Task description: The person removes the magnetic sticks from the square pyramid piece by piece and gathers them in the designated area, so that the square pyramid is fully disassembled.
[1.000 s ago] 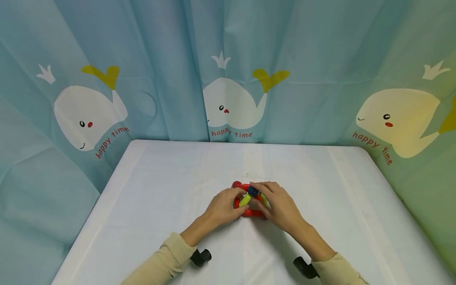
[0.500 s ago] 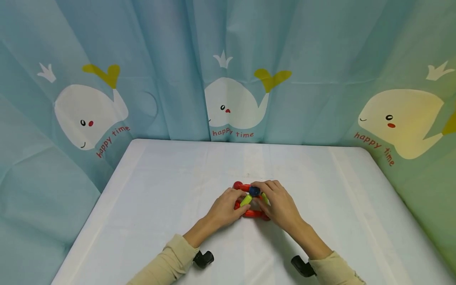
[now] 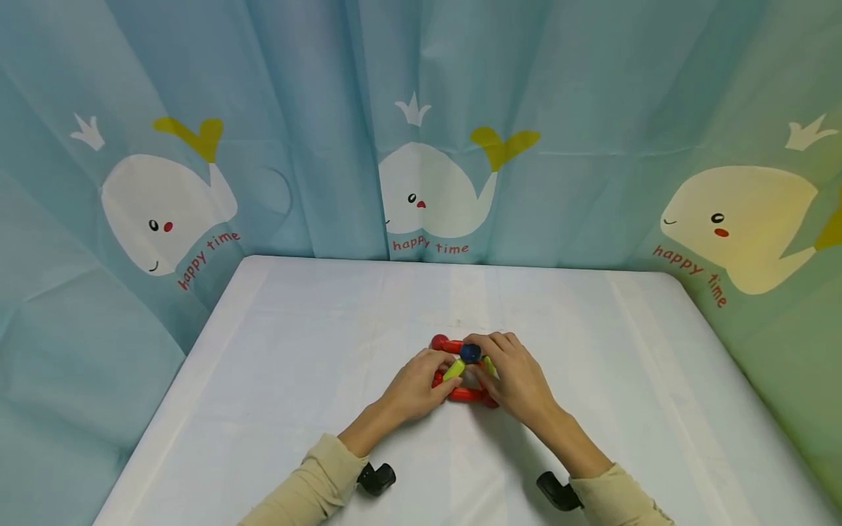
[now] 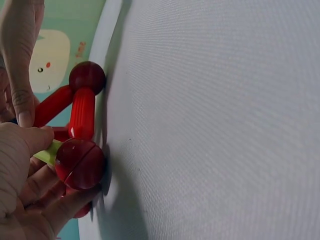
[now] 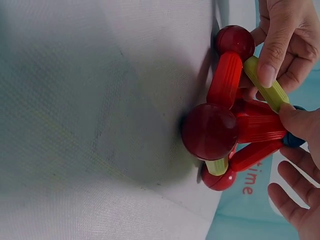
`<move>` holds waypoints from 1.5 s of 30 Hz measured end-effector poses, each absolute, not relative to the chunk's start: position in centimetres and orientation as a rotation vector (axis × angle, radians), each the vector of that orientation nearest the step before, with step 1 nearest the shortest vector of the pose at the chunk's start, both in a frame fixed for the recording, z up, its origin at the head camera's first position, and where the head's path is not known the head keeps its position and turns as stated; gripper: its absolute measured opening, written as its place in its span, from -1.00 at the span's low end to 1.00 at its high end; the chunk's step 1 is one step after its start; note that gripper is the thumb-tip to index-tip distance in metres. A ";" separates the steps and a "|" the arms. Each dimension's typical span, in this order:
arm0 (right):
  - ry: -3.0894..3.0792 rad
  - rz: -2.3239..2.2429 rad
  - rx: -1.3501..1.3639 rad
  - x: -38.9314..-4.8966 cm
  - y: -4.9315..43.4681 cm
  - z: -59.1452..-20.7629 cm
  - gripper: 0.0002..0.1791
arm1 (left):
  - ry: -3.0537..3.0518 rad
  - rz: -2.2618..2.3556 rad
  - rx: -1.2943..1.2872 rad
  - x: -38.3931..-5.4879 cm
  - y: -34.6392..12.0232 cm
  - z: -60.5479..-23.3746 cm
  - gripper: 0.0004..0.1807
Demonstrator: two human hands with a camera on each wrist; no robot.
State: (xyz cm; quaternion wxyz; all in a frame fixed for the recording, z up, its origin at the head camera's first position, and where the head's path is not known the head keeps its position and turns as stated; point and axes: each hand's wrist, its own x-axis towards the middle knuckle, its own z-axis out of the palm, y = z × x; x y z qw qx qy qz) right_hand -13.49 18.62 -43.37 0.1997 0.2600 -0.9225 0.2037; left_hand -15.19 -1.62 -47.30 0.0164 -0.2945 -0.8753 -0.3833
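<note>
A pyramid-like frame of plastic rods and balls stands on the white table, its lower red balls (image 5: 210,131) resting on the cloth. Red rods (image 5: 225,80) link these balls and slope up to a blue ball (image 3: 470,353) at the top. My left hand (image 3: 414,383) pinches a yellow-green rod (image 5: 267,82) between thumb and fingers; it leans from a red ball toward the blue one. With thumb and fingertips, my right hand (image 3: 516,376) holds the blue ball, its thumb right at the rod's upper end. Another yellow-green rod (image 5: 217,166) shows low in the frame, partly hidden.
The white-covered table (image 3: 316,314) stretches around the frame on all sides. Behind it hangs a blue-green curtain (image 3: 572,88) with printed whales. Black wrist-camera pieces (image 3: 376,479) stick out beside both sleeves, close above the table.
The head view has shifted very slightly. Both hands keep their holds on the yellow-green rod and the blue ball, and the frame stays in the same spot.
</note>
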 end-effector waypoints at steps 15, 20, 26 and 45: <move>-2.597 0.565 0.717 -13.4 18.5 -43.5 -0.44 | -2.667 -1.346 -0.951 -15.2 -1.8 -47.6 -0.74; -2.585 0.559 0.723 -13.5 18.5 -43.6 -0.44 | -2.662 -1.357 -0.955 -15.3 -1.9 -47.8 -0.74; -2.579 0.553 0.716 -13.5 18.6 -43.7 -0.44 | -2.649 -1.351 -0.963 -15.3 -1.8 -48.0 -0.76; -2.581 0.578 0.668 -13.5 18.9 -43.6 -0.49 | -2.678 -1.424 -0.902 -14.5 -2.2 -47.7 -0.76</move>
